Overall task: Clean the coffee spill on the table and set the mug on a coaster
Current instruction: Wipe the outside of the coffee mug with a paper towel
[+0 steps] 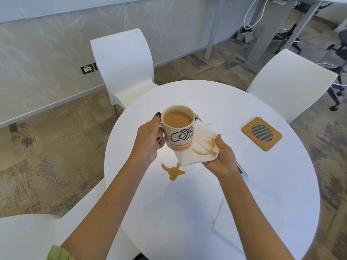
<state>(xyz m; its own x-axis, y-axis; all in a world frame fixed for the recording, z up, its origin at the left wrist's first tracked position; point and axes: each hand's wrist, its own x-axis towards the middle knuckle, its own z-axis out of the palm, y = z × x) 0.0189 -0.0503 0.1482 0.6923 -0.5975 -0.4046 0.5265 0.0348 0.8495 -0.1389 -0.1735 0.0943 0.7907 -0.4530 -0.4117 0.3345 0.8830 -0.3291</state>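
My left hand (148, 141) grips the handle side of a white mug (178, 128) full of milky coffee, held up above the round white table (206, 102). My right hand (221, 158) holds a white paper napkin (191, 158) with a brown ring stain against the mug's underside. A tan coffee spill (173, 170) with two small drops lies on the table just below the napkin. A square cork coaster (262, 134) with a mesh disc sits to the right, apart from both hands.
Another white napkin (225, 222) lies flat on the table's near right. A small dark-and-white object (243, 171) peeks out behind my right wrist. White chairs (122, 66) stand around the table at back left, back right and near left.
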